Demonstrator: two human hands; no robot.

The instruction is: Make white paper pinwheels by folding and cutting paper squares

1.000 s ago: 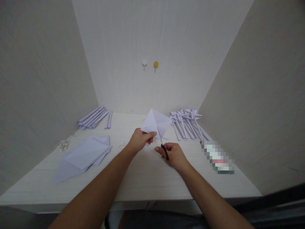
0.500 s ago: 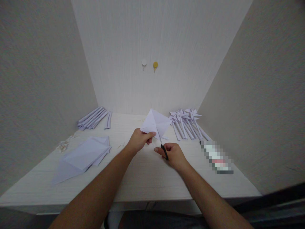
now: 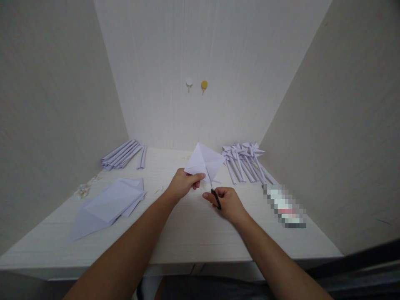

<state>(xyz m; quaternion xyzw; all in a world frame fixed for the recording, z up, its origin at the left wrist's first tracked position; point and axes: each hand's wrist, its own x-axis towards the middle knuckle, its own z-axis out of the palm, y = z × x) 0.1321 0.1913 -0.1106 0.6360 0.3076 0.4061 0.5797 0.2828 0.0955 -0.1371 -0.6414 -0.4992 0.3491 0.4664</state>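
Observation:
A creased square of white paper (image 3: 204, 159) is pinched at its lower left side between the thumb and fingers of my left hand (image 3: 186, 182). My right hand (image 3: 228, 202) grips a pair of black-handled scissors (image 3: 216, 199), thumb and fingers at the handles. Their blades meet the paper's near corner, along a crease or slit that runs toward the middle. Both hands hold these just above the table (image 3: 200, 237). A small strip of paper lies on the table behind the scissors, partly hidden.
Stacked paper sheets (image 3: 112, 200) lie at left, with rolled paper tubes (image 3: 123, 154) behind and small scraps (image 3: 83, 190) beside them. Paper pinwheels (image 3: 243, 158) on rolled sticks lie at back right. A pixelated object (image 3: 284, 206) sits nearer on the right. Walls enclose three sides.
Almost nothing differs. The paper, the scissors and both hands keep practically the same position.

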